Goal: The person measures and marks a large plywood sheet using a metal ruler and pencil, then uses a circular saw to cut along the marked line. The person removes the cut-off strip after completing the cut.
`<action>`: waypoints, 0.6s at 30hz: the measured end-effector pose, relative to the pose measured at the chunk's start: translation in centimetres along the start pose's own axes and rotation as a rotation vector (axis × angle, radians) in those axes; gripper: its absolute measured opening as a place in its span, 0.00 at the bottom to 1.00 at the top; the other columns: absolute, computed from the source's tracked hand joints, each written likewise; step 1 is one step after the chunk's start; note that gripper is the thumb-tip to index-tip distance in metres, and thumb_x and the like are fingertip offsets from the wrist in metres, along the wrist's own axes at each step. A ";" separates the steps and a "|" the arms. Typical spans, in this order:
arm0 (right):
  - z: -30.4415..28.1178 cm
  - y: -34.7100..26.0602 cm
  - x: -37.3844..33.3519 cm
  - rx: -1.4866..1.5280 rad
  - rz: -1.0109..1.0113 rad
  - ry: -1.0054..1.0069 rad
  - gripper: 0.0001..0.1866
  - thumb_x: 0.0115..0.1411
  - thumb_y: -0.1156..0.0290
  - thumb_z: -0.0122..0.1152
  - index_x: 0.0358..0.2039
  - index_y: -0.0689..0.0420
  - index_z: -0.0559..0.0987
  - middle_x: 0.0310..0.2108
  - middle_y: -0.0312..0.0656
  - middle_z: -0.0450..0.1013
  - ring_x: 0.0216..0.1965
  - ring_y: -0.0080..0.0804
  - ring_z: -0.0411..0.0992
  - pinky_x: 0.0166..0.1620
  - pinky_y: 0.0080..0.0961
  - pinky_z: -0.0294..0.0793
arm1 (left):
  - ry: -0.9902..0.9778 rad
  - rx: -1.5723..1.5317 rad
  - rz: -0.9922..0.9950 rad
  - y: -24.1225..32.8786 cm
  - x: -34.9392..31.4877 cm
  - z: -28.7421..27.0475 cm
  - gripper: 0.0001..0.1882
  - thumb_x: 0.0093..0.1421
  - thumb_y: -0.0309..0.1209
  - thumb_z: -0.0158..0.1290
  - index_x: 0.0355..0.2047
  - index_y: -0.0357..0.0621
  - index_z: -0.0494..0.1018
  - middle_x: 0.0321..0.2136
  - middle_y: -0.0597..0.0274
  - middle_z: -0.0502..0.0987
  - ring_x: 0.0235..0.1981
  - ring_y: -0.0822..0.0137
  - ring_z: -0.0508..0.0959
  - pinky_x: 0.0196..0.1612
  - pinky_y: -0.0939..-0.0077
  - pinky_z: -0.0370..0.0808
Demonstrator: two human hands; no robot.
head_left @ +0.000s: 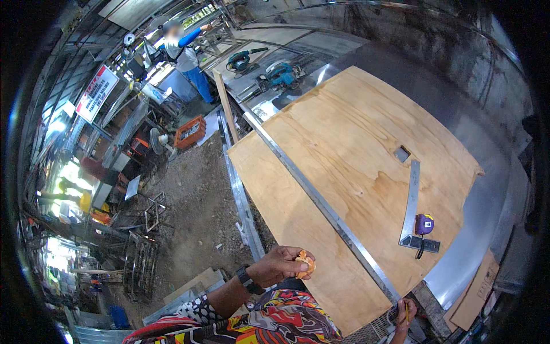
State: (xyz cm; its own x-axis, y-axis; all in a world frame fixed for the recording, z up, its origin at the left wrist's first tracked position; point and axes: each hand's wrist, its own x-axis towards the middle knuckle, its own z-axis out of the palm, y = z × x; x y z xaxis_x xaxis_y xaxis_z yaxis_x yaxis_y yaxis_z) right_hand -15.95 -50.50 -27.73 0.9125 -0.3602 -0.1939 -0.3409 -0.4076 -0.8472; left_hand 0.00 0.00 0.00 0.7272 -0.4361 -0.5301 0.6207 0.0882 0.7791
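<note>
My left hand [279, 266], with a dark watch on its wrist, is closed on a small crumpled orange piece [306, 266]; its exact kind I cannot make out. It is above the near left edge of a plywood sheet [344, 143]. A long metal bar [321, 206] lies across the sheet. By the bar's near end is my right hand [403, 314], with a thin yellow pencil [407, 313] between its fingers. Whether this hand also touches the bar is unclear. On the sheet's right part lie a metal try square [411, 200] and a purple tape measure [424, 224].
The sheet has a small square hole [402, 153]. Beyond it lie a teal circular saw [282, 75] and a teal blower-like power tool [239, 59]. A person [188, 60] stands at the back. An orange crate [189, 132] and a fan [156, 140] sit on the left floor.
</note>
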 end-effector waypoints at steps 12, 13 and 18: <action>1.3 -1.3 0.5 0.007 -0.013 0.062 0.17 0.61 0.60 0.67 0.29 0.64 0.80 0.22 0.38 0.71 0.27 0.28 0.67 0.32 0.32 0.66 | -0.005 -0.100 0.063 0.5 0.2 -1.3 0.15 0.68 0.36 0.58 0.45 0.36 0.76 0.35 0.63 0.78 0.37 0.72 0.77 0.43 0.75 0.74; 1.5 -1.2 0.7 0.006 -0.061 0.075 0.17 0.61 0.60 0.67 0.28 0.64 0.80 0.21 0.38 0.70 0.26 0.27 0.67 0.32 0.32 0.66 | 0.007 -0.087 0.047 1.0 0.0 -1.3 0.15 0.68 0.36 0.58 0.45 0.36 0.76 0.35 0.63 0.79 0.37 0.72 0.77 0.43 0.75 0.74; 2.5 -1.3 0.8 -0.028 -0.234 0.183 0.18 0.61 0.59 0.68 0.28 0.64 0.80 0.21 0.36 0.69 0.26 0.25 0.66 0.31 0.30 0.65 | -0.039 -0.113 0.054 0.5 0.1 -2.2 0.15 0.67 0.33 0.58 0.47 0.34 0.75 0.37 0.60 0.79 0.38 0.70 0.79 0.44 0.74 0.76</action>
State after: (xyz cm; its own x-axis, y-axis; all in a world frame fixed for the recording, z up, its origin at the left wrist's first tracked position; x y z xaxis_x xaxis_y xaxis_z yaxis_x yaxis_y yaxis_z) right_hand -14.18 -48.15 -28.02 0.9119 -0.3982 0.0995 -0.1346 -0.5191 -0.8440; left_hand 1.01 1.93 -0.44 0.7500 -0.4621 -0.4732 0.6116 0.2121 0.7622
